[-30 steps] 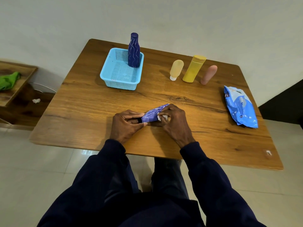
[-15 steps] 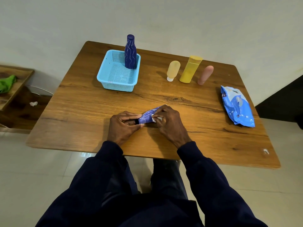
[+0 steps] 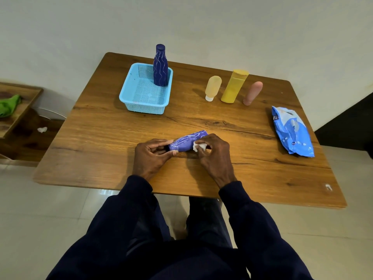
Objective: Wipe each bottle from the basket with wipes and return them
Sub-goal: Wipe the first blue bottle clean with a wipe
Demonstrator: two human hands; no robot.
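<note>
A light purple bottle point(image 3: 186, 142) lies on its side on the wooden table point(image 3: 113, 130), near the front edge. My left hand point(image 3: 150, 155) grips its left end. My right hand point(image 3: 214, 151) pinches a white wipe point(image 3: 198, 146) against the bottle's body. A dark blue bottle point(image 3: 160, 66) stands upright in the back right corner of the light blue basket point(image 3: 141, 102). A pale yellow bottle point(image 3: 213, 87), a yellow bottle point(image 3: 234, 85) and a pink bottle point(image 3: 253, 92) stand in a row at the back right.
A blue pack of wipes point(image 3: 291, 131) lies near the table's right edge. To the left stands a low wooden shelf point(image 3: 22, 110) with a green cloth point(image 3: 9, 105) and a crumpled white scrap point(image 3: 42, 129). The wall runs close behind the table.
My right hand with the wipe has shifted a little along the purple bottle. The left hand keeps its grip on the bottle's end. The camera view has tilted slightly.
</note>
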